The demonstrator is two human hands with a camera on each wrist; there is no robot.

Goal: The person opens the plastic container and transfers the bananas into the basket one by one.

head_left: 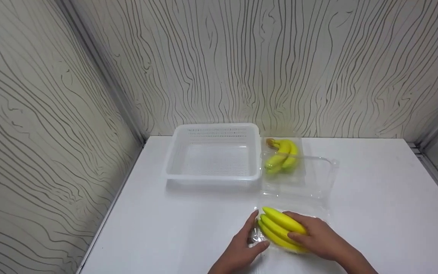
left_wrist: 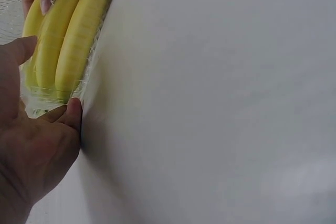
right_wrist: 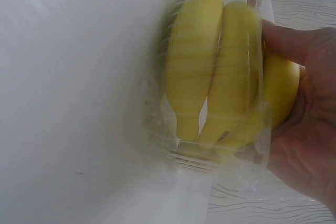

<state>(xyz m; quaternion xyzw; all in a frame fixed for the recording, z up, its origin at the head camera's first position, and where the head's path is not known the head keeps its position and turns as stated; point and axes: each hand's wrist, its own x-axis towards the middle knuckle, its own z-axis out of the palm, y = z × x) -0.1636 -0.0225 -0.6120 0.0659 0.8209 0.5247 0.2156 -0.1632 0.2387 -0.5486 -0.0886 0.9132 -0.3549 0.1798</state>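
A bunch of yellow bananas lies in a clear plastic box near the front of the table. My right hand grips the bunch from the right, with the thumb on the near side and fingers on the far side. At the box's left end is my left hand, its thumb and index finger spread and fairly straight around that end. The left wrist view shows the left hand touching the box's end beside the bananas. Some left fingers are hidden there.
A white perforated basket stands at the back left of the white table. Beside it, a second banana bunch shows through clear plastic. A clear plastic flap spreads in front of that bunch. Patterned walls enclose the table.
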